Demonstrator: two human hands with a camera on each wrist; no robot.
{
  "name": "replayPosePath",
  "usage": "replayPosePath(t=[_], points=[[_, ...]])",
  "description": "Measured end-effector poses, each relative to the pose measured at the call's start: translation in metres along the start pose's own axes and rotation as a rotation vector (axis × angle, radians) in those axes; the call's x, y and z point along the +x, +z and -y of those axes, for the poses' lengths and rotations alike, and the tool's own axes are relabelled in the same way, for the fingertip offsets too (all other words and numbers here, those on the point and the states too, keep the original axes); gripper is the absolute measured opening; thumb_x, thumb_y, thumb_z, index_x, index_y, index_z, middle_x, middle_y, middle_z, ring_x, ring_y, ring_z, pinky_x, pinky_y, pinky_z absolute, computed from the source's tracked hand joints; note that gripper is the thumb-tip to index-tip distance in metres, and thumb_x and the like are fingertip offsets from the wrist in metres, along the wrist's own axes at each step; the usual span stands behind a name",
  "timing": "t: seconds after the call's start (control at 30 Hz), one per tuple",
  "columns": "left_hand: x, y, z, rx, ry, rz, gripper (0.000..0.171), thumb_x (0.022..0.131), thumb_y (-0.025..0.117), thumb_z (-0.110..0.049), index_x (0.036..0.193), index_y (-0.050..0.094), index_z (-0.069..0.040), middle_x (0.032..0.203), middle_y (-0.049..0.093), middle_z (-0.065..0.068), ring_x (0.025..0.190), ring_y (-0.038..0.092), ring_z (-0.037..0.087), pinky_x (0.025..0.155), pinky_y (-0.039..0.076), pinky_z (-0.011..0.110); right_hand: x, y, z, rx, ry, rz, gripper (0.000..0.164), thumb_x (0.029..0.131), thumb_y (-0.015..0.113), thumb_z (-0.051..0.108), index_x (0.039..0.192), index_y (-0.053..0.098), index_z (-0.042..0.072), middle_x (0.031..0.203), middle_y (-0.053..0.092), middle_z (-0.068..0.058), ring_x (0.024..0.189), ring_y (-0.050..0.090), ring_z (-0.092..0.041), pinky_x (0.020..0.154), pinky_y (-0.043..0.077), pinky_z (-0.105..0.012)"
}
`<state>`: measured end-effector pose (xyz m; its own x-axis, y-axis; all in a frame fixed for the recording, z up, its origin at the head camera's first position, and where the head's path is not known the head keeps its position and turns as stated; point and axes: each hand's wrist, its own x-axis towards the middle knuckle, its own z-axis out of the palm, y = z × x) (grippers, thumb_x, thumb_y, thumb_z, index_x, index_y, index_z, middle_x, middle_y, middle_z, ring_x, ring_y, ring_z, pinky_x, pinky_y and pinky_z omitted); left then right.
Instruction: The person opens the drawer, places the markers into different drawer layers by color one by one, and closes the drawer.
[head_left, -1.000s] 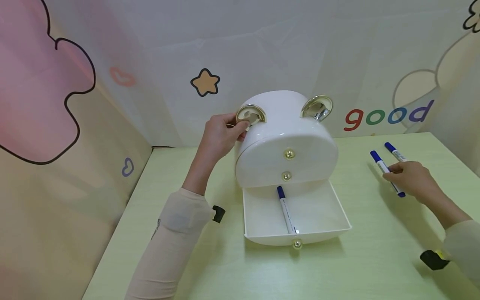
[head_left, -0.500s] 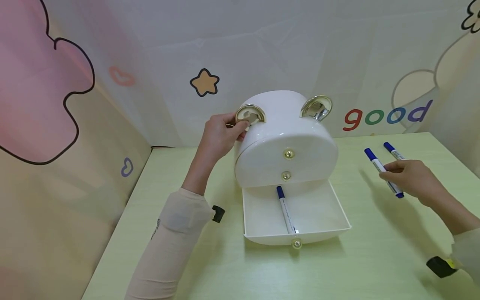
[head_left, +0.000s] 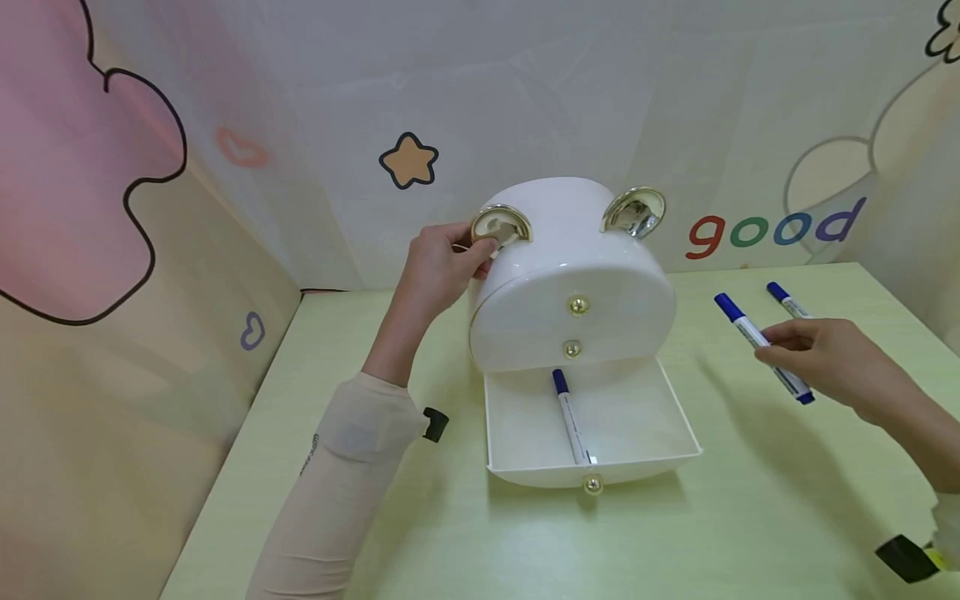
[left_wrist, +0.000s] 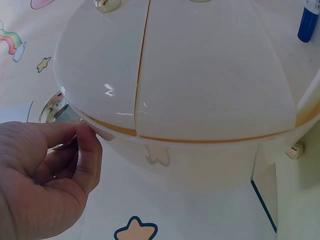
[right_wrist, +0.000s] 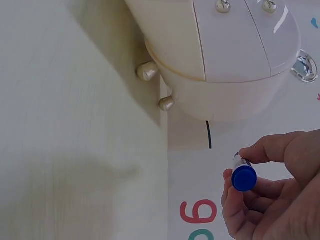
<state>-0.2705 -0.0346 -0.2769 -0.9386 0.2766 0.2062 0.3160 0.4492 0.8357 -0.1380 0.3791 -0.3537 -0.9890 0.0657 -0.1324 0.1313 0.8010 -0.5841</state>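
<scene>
A white drawer box (head_left: 570, 225) with gold ears stands on the table, its bottom drawer (head_left: 637, 417) pulled out. In that drawer lies a marker with a blue cap (head_left: 572, 421). My left hand (head_left: 438, 271) pinches the gold ear (head_left: 501, 225) on the box's left side; the left wrist view shows the thumb and fingers meeting at the ear's edge. Above the table on the right, my right hand (head_left: 840, 362) holds another blue-capped marker (head_left: 750, 333) between thumb and fingers. In the right wrist view that marker (right_wrist: 244, 177) appears end-on.
A third blue-capped marker (head_left: 789, 300) lies on the light green table (head_left: 600, 550), partly hidden behind the right hand. Gold knobs (head_left: 578, 306) stick out from the drawer fronts. A printed backdrop (head_left: 337, 167) rises behind the table.
My right hand has lifted its marker off the table and drawn it slightly left, its shadow spreading farther away. My left hand stays on the ear, and the box has not moved.
</scene>
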Motion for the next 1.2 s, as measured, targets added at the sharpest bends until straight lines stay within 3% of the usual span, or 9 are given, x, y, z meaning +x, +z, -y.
replayPosePath(t=[0.4, 0.83, 1.2], points=[[0.001, 0.000, 0.000, 0.004, 0.011, 0.000, 0.018, 0.102, 0.067, -0.017, 0.108, 0.074, -0.001, 0.092, 0.069, 0.011, 0.082, 0.069, 0.020, 0.078, 0.059, 0.028, -0.023, 0.003, 0.022, -0.012, -0.059, -0.013, 0.039, 0.103, 0.066, 0.020, 0.125, 0.062, -0.012, 0.097, 0.071, -0.008, 0.080, 0.059, -0.020, 0.060, 0.052, -0.031], [0.000, 0.000, 0.000, -0.010, -0.001, 0.003, 0.017, 0.102, 0.067, -0.017, 0.108, 0.073, -0.002, 0.092, 0.068, 0.011, 0.082, 0.068, 0.020, 0.078, 0.058, 0.028, -0.043, 0.003, 0.041, -0.003, -0.097, 0.010, 0.033, 0.102, 0.068, 0.017, 0.124, 0.065, -0.007, 0.098, 0.072, -0.003, 0.079, 0.058, -0.009, 0.063, 0.050, -0.027], [0.000, 0.000, 0.001, -0.018, 0.000, 0.001, 0.017, 0.102, 0.067, -0.017, 0.105, 0.073, -0.001, 0.090, 0.068, 0.010, 0.082, 0.068, 0.020, 0.078, 0.058, 0.028, -0.054, 0.005, 0.052, -0.017, -0.130, 0.021, 0.030, 0.100, 0.071, 0.017, 0.122, 0.068, -0.003, 0.096, 0.070, 0.000, 0.078, 0.058, -0.007, 0.062, 0.048, -0.026]])
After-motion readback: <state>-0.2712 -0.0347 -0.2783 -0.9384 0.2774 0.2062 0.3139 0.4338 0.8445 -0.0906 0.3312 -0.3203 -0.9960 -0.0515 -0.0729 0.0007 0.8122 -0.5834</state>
